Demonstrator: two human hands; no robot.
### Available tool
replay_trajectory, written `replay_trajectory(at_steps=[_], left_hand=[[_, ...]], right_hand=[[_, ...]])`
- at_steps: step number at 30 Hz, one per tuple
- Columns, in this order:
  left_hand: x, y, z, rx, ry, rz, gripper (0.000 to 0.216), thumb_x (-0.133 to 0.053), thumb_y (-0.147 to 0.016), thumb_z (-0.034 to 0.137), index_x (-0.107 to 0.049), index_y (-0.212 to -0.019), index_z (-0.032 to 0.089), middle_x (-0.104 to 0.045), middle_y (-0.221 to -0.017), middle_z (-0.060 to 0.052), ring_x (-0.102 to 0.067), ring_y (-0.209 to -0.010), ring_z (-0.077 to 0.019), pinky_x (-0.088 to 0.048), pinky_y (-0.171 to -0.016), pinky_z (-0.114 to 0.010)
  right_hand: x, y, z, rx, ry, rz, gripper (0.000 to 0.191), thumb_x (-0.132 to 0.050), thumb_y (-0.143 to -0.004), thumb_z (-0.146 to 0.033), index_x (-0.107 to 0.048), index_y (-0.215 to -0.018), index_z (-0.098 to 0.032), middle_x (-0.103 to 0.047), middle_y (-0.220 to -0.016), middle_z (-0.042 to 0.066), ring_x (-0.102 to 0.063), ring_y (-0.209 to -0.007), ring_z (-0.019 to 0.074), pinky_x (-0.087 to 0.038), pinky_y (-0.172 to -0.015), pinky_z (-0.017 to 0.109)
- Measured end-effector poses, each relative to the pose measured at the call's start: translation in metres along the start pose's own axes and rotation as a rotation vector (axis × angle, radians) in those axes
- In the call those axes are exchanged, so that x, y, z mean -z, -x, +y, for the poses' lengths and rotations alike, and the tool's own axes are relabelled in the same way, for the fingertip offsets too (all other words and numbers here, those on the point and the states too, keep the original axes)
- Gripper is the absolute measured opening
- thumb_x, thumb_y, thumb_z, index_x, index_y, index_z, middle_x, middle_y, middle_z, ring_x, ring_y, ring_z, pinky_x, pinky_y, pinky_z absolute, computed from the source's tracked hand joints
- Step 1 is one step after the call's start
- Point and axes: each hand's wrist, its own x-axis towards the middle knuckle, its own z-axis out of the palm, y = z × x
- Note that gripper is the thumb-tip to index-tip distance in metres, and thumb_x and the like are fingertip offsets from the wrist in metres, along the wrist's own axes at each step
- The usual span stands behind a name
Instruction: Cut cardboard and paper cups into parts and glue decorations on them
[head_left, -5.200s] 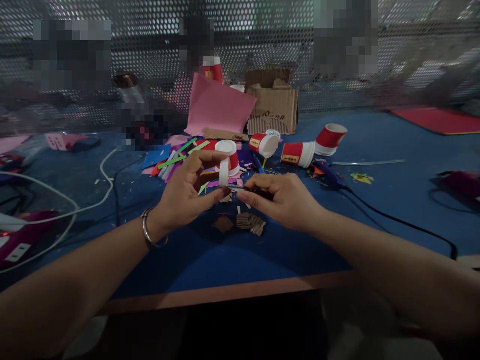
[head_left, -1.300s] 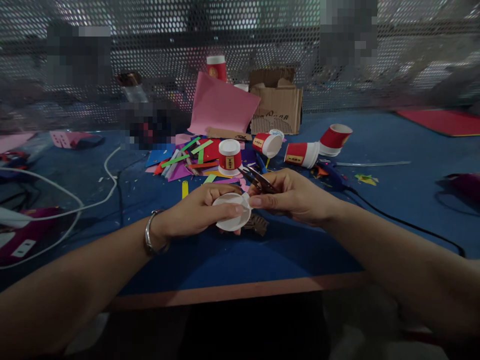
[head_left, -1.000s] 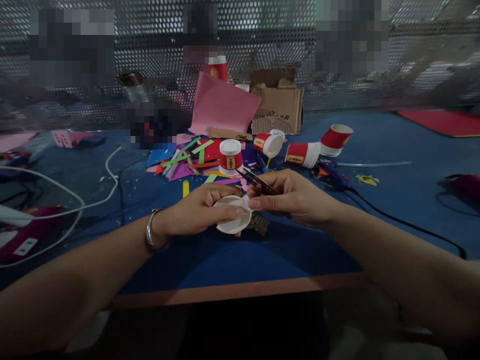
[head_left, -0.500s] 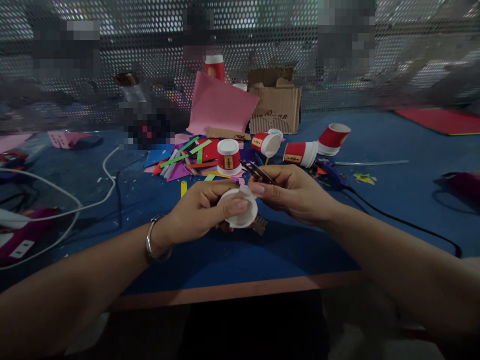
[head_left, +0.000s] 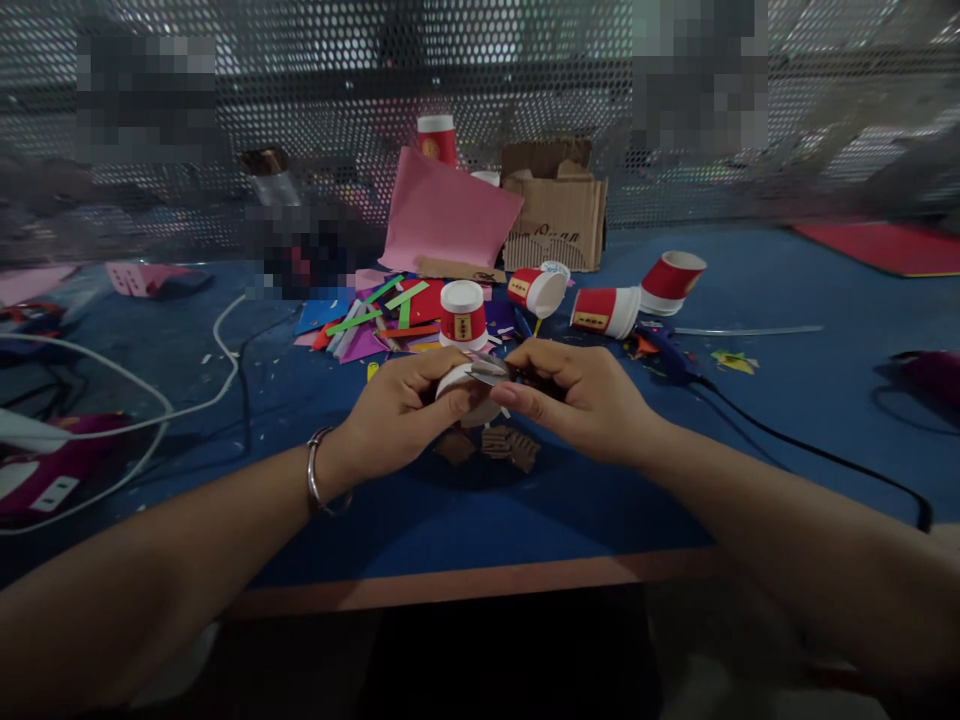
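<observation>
My left hand (head_left: 401, 415) grips a small white paper cup (head_left: 484, 408), its thumb pressed on the cup and its fingers behind. From the other side, my right hand (head_left: 592, 405) is closed on scissors (head_left: 489, 374). Their metal blades point left and lie across the cup's upper edge; the handles are mostly hidden by my fingers. Pieces of brown corrugated cardboard (head_left: 510, 446) lie on the table just below the cup. Behind my hands, a red and white paper cup (head_left: 463, 315) stands upside down.
Coloured paper strips (head_left: 405, 305) are heaped beyond my hands. Several more red cups, including a tipped one (head_left: 600, 312), lie to the right near a blue glue gun (head_left: 667, 355). A cardboard box (head_left: 555, 225) and pink paper (head_left: 450, 215) stand behind. A white cable (head_left: 232, 375) runs at left.
My right hand has turned, bringing the scissor blades down from pointing away to across the cup. The cup has tilted in my left hand, and more cardboard pieces show beneath it.
</observation>
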Motion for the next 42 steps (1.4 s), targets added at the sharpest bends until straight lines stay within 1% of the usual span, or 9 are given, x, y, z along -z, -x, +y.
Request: replay_trajectory(at_steps=[4, 7, 12, 17, 23, 27, 29, 36, 42], left_hand=[[0.000, 0.001, -0.002, -0.037, -0.014, -0.008, 0.017, -0.065, -0.095, 0.033, -0.071, -0.087, 0.020, -0.068, -0.083, -0.002, -0.060, -0.075, -0.0153, -0.051, -0.070, -0.028], [0.000, 0.001, 0.002, -0.060, -0.018, -0.009, 0.016, -0.065, -0.094, 0.033, -0.073, -0.091, 0.020, -0.070, -0.086, -0.003, -0.063, -0.078, -0.0160, -0.053, -0.073, -0.028], [0.000, 0.004, 0.009, 0.009, -0.034, 0.024, 0.015, -0.068, -0.091, 0.034, -0.073, -0.087, 0.021, -0.068, -0.080, -0.002, -0.061, -0.069, -0.0149, -0.053, -0.064, -0.026], [-0.003, 0.005, 0.005, 0.037, 0.060, 0.032, 0.016, -0.069, -0.091, 0.034, -0.075, -0.089, 0.020, -0.065, -0.078, -0.001, -0.059, -0.066, -0.0130, -0.053, -0.058, -0.023], [-0.004, 0.001, -0.004, -0.102, 0.055, 0.043, 0.021, -0.069, -0.092, 0.033, -0.068, -0.078, 0.018, -0.058, -0.070, 0.001, -0.053, -0.060, -0.0098, -0.046, -0.052, -0.019], [-0.001, -0.003, -0.004, -0.183, -0.042, 0.025, 0.022, -0.065, -0.093, 0.024, -0.063, -0.072, 0.017, -0.056, -0.066, 0.002, -0.048, -0.059, -0.0082, -0.041, -0.053, -0.019], [0.001, -0.004, -0.003, -0.209, -0.068, 0.019, 0.020, -0.064, -0.092, 0.022, -0.063, -0.073, 0.017, -0.056, -0.065, 0.003, -0.048, -0.058, -0.0081, -0.040, -0.054, -0.019], [0.002, -0.002, -0.005, -0.181, -0.049, -0.012, 0.021, -0.065, -0.095, 0.025, -0.065, -0.076, 0.017, -0.058, -0.067, 0.003, -0.050, -0.059, -0.0078, -0.041, -0.054, -0.019], [0.002, -0.002, -0.008, -0.142, -0.060, 0.000, 0.026, -0.066, -0.095, 0.029, -0.063, -0.072, 0.017, -0.056, -0.065, 0.002, -0.048, -0.059, -0.0091, -0.039, -0.054, -0.021]], right_hand=[[0.001, 0.001, -0.003, 0.032, 0.027, 0.011, 0.045, -0.065, -0.098, -0.061, -0.066, -0.084, -0.018, -0.056, -0.070, -0.003, -0.046, -0.060, 0.0093, -0.034, -0.057, 0.025], [0.002, 0.001, -0.005, 0.058, 0.035, 0.026, 0.044, -0.067, -0.097, -0.059, -0.062, -0.081, -0.018, -0.050, -0.066, -0.005, -0.041, -0.057, 0.0081, -0.032, -0.054, 0.025], [0.003, 0.002, -0.007, 0.084, 0.085, 0.043, 0.046, -0.066, -0.097, -0.060, -0.059, -0.079, -0.019, -0.048, -0.063, -0.006, -0.039, -0.054, 0.0075, -0.032, -0.053, 0.026], [0.002, 0.003, -0.007, 0.125, 0.134, 0.075, 0.046, -0.066, -0.099, -0.058, -0.058, -0.077, -0.019, -0.047, -0.062, -0.006, -0.038, -0.053, 0.0066, -0.031, -0.051, 0.024], [0.002, 0.004, -0.005, 0.174, 0.189, 0.090, 0.047, -0.061, -0.103, -0.054, -0.061, -0.074, -0.017, -0.047, -0.059, -0.006, -0.037, -0.051, 0.0057, -0.030, -0.049, 0.022], [0.001, 0.003, -0.002, 0.197, 0.207, 0.097, 0.046, -0.062, -0.103, -0.051, -0.062, -0.075, -0.015, -0.047, -0.060, -0.006, -0.037, -0.051, 0.0051, -0.030, -0.050, 0.021], [0.001, 0.003, -0.001, 0.204, 0.214, 0.099, 0.045, -0.063, -0.103, -0.051, -0.062, -0.076, -0.015, -0.047, -0.060, -0.007, -0.037, -0.051, 0.0047, -0.030, -0.050, 0.021], [0.001, 0.003, 0.001, 0.193, 0.212, 0.089, 0.046, -0.061, -0.103, -0.054, -0.061, -0.076, -0.017, -0.048, -0.061, -0.006, -0.039, -0.052, 0.0054, -0.031, -0.051, 0.022], [-0.002, 0.003, -0.001, 0.156, 0.153, 0.114, 0.048, -0.063, -0.103, -0.053, -0.058, -0.071, -0.017, -0.042, -0.058, -0.007, -0.034, -0.051, 0.0050, -0.029, -0.050, 0.023]])
